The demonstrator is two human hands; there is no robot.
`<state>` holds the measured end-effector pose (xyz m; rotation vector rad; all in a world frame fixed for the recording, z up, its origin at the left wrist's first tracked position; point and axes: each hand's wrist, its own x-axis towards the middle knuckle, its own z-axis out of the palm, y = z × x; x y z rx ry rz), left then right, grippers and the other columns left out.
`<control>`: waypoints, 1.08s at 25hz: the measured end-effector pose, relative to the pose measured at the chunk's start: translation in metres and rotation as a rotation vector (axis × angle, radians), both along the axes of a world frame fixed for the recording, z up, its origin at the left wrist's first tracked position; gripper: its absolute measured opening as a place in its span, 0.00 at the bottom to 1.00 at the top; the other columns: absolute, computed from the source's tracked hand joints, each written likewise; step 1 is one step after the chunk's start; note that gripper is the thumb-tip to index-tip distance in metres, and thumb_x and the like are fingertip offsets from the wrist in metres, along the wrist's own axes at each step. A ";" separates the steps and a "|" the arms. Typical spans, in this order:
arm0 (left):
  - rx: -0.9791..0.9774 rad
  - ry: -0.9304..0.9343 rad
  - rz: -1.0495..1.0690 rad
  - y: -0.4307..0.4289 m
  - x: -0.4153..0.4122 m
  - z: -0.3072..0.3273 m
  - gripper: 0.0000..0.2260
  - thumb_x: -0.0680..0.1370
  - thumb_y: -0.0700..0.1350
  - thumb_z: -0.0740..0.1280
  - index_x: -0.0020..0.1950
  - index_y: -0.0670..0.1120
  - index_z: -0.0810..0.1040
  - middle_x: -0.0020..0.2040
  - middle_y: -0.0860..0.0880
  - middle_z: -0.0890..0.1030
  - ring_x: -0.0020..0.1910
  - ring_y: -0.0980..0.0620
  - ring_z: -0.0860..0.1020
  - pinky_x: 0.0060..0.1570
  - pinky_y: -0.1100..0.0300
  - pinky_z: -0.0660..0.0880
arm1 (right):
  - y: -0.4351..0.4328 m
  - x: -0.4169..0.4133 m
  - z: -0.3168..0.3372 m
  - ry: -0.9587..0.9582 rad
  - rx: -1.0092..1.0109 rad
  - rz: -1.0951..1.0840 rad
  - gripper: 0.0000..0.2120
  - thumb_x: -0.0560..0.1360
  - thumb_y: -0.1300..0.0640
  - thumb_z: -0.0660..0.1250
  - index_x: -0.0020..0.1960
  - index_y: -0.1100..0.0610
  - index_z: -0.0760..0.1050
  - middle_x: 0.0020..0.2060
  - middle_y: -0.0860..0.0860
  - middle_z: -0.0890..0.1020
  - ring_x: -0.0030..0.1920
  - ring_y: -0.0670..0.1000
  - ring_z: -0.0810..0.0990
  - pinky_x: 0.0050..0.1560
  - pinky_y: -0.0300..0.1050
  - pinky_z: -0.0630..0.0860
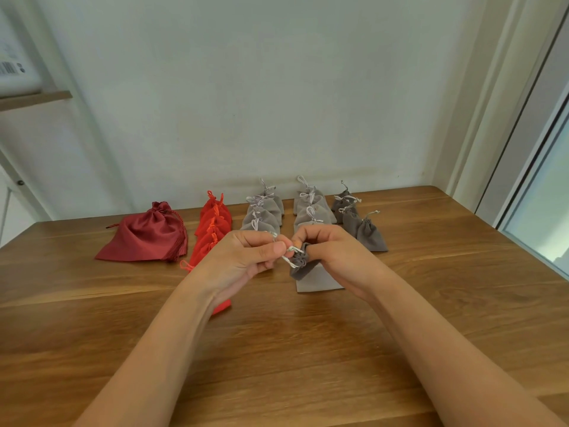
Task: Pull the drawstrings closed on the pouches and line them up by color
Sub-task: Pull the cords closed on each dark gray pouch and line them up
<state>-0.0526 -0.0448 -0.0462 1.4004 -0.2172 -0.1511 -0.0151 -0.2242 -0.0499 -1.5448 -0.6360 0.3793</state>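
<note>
A small dark grey pouch hangs above the table between my hands, its neck bunched. My right hand pinches that gathered neck, and my left hand pinches its pale drawstring, pulled out to the left. Behind them lie rows of closed pouches: a large dark red satin pouch, a row of bright red ones, two rows of light grey ones, and a row of dark grey ones. A light grey pouch lies flat under my right hand.
The wooden table runs up to a white wall at the back. A window frame stands at the right, and a shelf with a white box at the upper left.
</note>
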 end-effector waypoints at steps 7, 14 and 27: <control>0.325 -0.196 0.227 -0.010 -0.004 0.006 0.08 0.63 0.41 0.76 0.39 0.48 0.82 0.34 0.51 0.83 0.35 0.57 0.79 0.40 0.67 0.76 | 0.000 0.002 -0.002 0.024 -0.010 -0.041 0.16 0.72 0.76 0.60 0.35 0.58 0.76 0.31 0.50 0.79 0.34 0.47 0.78 0.39 0.39 0.75; 0.722 -0.605 0.648 -0.021 -0.008 -0.005 0.09 0.71 0.40 0.73 0.40 0.54 0.80 0.30 0.56 0.76 0.29 0.58 0.68 0.30 0.70 0.64 | 0.005 0.008 0.009 0.106 -0.170 -0.146 0.03 0.73 0.60 0.65 0.43 0.58 0.78 0.42 0.51 0.80 0.45 0.48 0.76 0.51 0.43 0.75; 0.577 -0.638 0.665 -0.022 -0.007 -0.008 0.07 0.71 0.37 0.73 0.42 0.49 0.82 0.39 0.53 0.83 0.40 0.56 0.80 0.39 0.65 0.75 | -0.005 0.001 0.002 -0.055 -0.041 -0.159 0.07 0.73 0.62 0.69 0.50 0.61 0.83 0.44 0.55 0.85 0.47 0.48 0.82 0.53 0.38 0.78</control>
